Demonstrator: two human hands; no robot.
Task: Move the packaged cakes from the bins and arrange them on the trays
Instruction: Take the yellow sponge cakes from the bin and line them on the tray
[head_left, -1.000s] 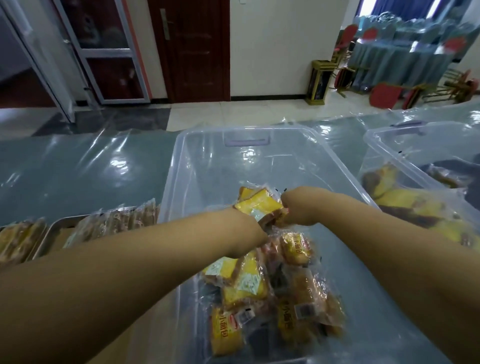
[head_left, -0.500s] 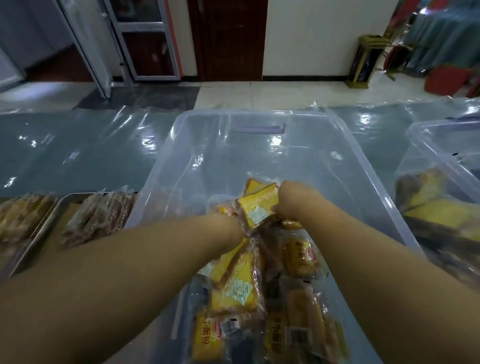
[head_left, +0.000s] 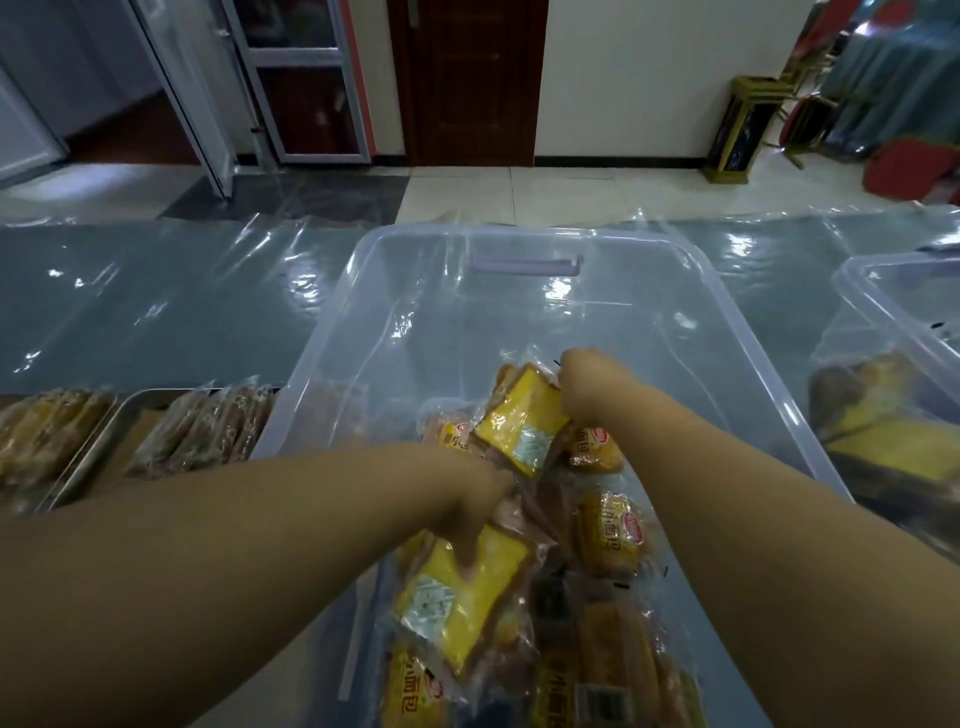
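Clear bin (head_left: 519, 232), tabletop (head_left: 156, 312) centre: right hand (head_left: 587, 387) clamped on upper yellow cake (head_left: 519, 423), left hand (head_left: 467, 499) pinching lower yellow cake (head_left: 467, 608), long axis 1-to-7 o'clock. Tray (head_left: 117, 415) at 9 o'clock, nearer left hand.

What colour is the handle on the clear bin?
Light purple. The handle shows best in the head view.
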